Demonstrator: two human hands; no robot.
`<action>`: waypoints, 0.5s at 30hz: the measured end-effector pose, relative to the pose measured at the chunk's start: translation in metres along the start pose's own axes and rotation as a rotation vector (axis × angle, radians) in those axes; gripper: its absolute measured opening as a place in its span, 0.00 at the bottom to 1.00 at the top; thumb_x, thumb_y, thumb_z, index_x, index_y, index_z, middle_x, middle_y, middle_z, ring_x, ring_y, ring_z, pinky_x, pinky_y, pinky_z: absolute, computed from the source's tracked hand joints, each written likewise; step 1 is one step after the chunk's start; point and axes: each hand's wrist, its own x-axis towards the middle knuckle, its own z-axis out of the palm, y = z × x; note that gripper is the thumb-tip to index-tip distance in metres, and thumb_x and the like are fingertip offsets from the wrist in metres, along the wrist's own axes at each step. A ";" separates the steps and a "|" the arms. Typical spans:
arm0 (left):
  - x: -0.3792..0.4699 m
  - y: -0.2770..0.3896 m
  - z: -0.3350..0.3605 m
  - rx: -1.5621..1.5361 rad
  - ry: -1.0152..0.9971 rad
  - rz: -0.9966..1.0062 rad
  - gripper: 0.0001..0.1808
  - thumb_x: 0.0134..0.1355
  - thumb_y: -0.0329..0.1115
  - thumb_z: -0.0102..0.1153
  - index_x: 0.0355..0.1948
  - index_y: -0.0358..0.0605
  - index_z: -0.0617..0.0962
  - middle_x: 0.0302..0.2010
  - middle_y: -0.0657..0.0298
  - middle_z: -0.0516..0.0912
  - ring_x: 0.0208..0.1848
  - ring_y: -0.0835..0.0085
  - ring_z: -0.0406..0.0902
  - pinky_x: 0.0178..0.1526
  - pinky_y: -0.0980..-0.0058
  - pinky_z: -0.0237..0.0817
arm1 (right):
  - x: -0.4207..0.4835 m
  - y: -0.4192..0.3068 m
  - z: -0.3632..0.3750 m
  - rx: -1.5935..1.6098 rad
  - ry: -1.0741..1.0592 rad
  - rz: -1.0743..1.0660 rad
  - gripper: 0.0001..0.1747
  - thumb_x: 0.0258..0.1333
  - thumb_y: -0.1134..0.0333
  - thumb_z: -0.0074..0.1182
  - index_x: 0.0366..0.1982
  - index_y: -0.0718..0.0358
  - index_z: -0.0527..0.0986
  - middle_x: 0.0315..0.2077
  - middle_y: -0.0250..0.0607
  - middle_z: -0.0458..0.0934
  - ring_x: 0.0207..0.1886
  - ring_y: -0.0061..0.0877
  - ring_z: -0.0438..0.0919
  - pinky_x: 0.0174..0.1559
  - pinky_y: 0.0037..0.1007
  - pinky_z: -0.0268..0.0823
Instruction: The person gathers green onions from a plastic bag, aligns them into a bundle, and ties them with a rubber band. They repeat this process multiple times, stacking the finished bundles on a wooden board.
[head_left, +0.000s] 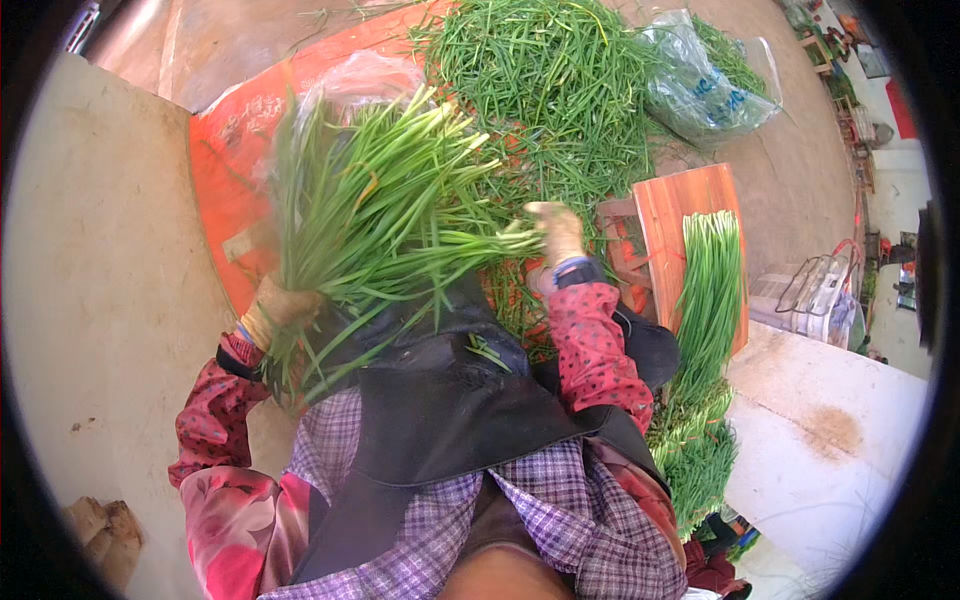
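My left hand (289, 304), in a tan glove, is closed around a large bunch of green chive-like stalks (375, 187) above my lap. Their pale cut ends fan out up and to the right. A smaller group of stalks (480, 247) stretches sideways from the bunch, and its pale ends reach my right hand (562, 232). That hand is gloved too and blurred; whether its fingers grip these ends is unclear. Beneath the bunch, a black apron (450, 420) covers my lap, with a few loose leaf pieces on it.
A heap of loose green leaves (547, 82) covers part of an orange sheet (217, 142). Beside it lies a clear plastic bag (705, 90) with greens. At right, aligned stalks (709, 285) rest on a wooden board (660, 217), with tied bundles (697, 457) below. A pale panel (112, 247) stands left.
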 end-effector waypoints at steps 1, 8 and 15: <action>0.004 -0.008 -0.004 -0.014 -0.022 0.036 0.14 0.51 0.20 0.63 0.40 0.34 0.79 0.28 0.57 0.84 0.26 0.68 0.80 0.29 0.71 0.73 | 0.008 0.003 -0.019 0.130 0.170 0.185 0.12 0.63 0.57 0.55 0.33 0.58 0.82 0.24 0.29 0.79 0.22 0.17 0.72 0.25 0.25 0.64; 0.008 -0.010 -0.005 0.025 -0.041 0.064 0.16 0.50 0.21 0.63 0.42 0.35 0.79 0.28 0.59 0.84 0.26 0.70 0.80 0.30 0.71 0.73 | -0.005 -0.061 -0.008 0.078 -0.267 -0.073 0.25 0.57 0.48 0.62 0.48 0.59 0.77 0.32 0.33 0.79 0.32 0.17 0.78 0.27 0.22 0.62; 0.005 -0.007 -0.005 0.053 -0.062 0.126 0.26 0.48 0.20 0.65 0.51 0.39 0.79 0.41 0.63 0.86 0.41 0.73 0.81 0.43 0.71 0.74 | -0.061 -0.072 0.101 0.202 -0.834 0.347 0.17 0.50 0.54 0.70 0.32 0.59 0.81 0.22 0.26 0.76 0.16 0.12 0.62 0.18 0.19 0.49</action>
